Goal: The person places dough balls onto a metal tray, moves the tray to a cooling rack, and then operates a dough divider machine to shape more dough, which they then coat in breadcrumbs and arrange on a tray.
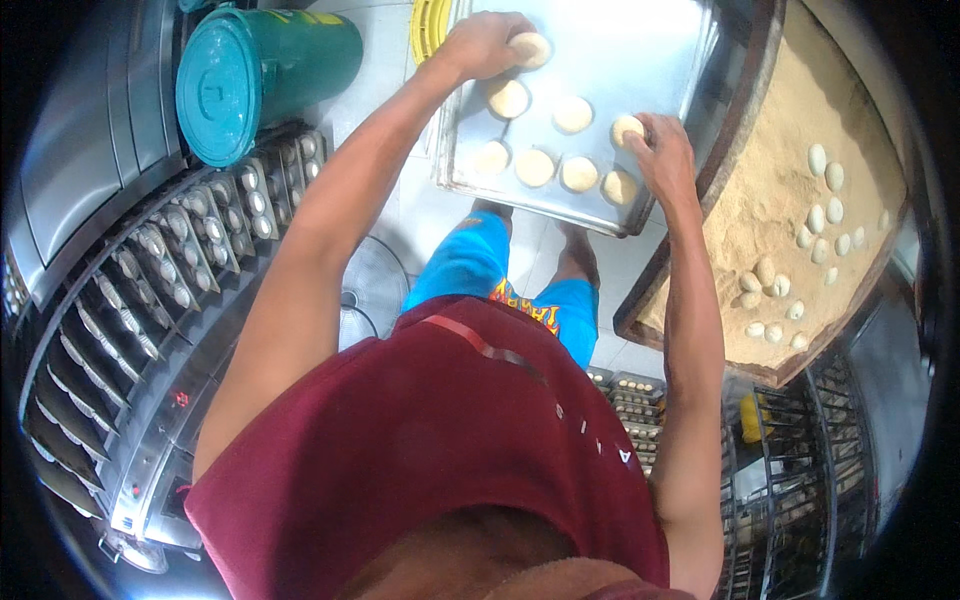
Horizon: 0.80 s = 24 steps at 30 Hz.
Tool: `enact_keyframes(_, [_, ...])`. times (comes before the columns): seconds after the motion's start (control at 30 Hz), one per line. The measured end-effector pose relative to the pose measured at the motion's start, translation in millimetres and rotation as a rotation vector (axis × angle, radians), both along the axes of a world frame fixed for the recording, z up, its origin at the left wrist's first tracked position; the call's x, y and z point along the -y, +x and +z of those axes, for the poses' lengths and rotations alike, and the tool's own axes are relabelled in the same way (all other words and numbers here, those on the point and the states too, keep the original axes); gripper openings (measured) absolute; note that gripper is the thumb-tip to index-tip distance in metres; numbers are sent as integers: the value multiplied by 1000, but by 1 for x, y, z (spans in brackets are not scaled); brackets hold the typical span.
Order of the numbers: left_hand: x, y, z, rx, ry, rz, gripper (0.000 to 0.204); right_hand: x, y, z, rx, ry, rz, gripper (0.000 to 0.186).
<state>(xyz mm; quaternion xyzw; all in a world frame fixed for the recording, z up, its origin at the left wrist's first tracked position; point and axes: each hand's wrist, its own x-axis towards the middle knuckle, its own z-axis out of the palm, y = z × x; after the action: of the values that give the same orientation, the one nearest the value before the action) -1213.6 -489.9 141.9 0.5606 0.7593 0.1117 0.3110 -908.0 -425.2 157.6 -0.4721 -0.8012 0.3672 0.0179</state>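
My left hand (490, 45) grips a pale, crumb-coated dough round (530, 50) over the upper left part of a metal baking tray (620, 60). On the right side of the same tray, my right hand (660, 150) has thumb and fingers closed on another dough round (627, 129). Several flattened rounds (535, 168) lie on the tray below and between my hands. Right of the tray, a large wooden-rimmed board (770, 110) holds fine tan crumbs with several pale oval dough pieces (835, 175) on them.
A teal lidded bin (215, 100) stands at upper left beside a yellow container (425, 28). Racks of trays with dough pieces (200, 230) curve along the left. A floor fan (365, 280) is beside my legs on the tiles. Metal racks (810, 450) stand at lower right.
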Motion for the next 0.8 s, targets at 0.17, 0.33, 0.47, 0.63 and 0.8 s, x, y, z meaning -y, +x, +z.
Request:
enact_keyframes(0.17, [-6, -11, 12, -21, -3, -40, 37, 8, 1, 1, -8, -93, -87, 31])
enact_keyframes(0.33, [11, -23, -10, 28, 75, 10, 39, 12, 8, 4, 24, 122, -66, 34])
enact_keyframes(0.47, [-4, 18, 18, -66, 467, 18, 30, -18, 57, 69, -88, 217, -312, 36])
enact_keyframes(0.63, [-93, 171, 62, 213, 681, -301, 36, -69, 186, 70, 161, 497, -559, 41])
enact_keyframes(0.8, [-195, 313, 59, 100, 734, -645, 46, -105, 228, 52, 206, 604, -439, 43])
